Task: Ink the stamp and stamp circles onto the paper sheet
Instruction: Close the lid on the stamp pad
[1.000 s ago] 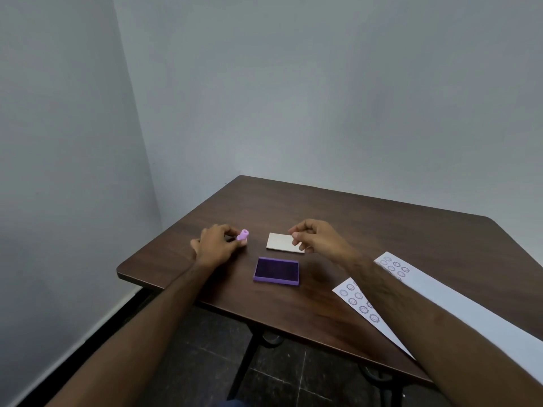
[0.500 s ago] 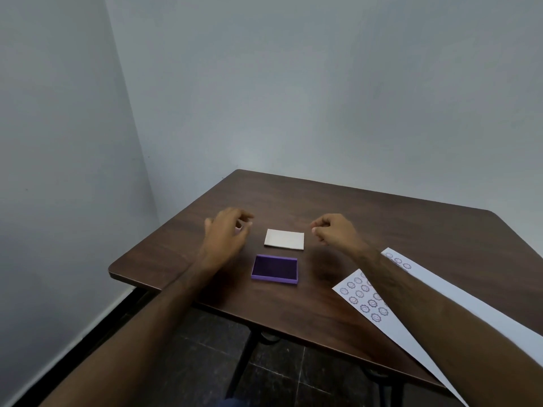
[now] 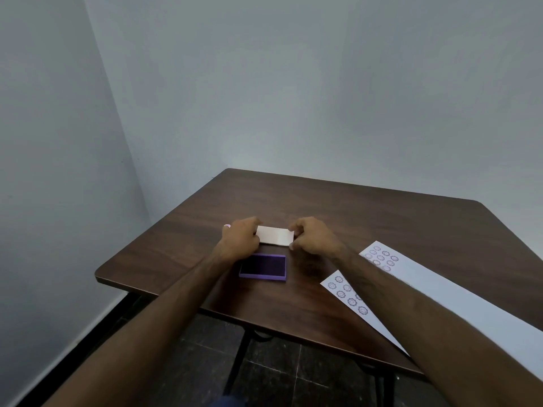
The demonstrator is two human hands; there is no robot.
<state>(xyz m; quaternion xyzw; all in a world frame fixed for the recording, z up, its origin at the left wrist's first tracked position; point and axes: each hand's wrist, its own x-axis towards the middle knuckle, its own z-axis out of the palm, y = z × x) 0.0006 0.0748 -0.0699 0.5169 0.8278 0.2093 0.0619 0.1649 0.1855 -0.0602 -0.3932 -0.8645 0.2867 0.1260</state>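
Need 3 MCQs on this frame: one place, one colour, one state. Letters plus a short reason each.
1. Where does the ink pad lie relative to the white lid?
A. Nearer the person
B. Farther from the person
C. On top of it

2. What colour is the ink pad's case?
A. Red
B. Purple
C. Green

3. What are the hands doing?
A. Both rest on the paper sheet
B. One at each end of the white lid
C. Both press on the ink pad

Answers:
1. A: the pad sits just on the near side of the lid on the table.
2. B: its rim is purple around a dark inked face.
3. B: the left hand is at the lid's left end and the right hand at its right end; the paper sheet lies off to the right under the right forearm.
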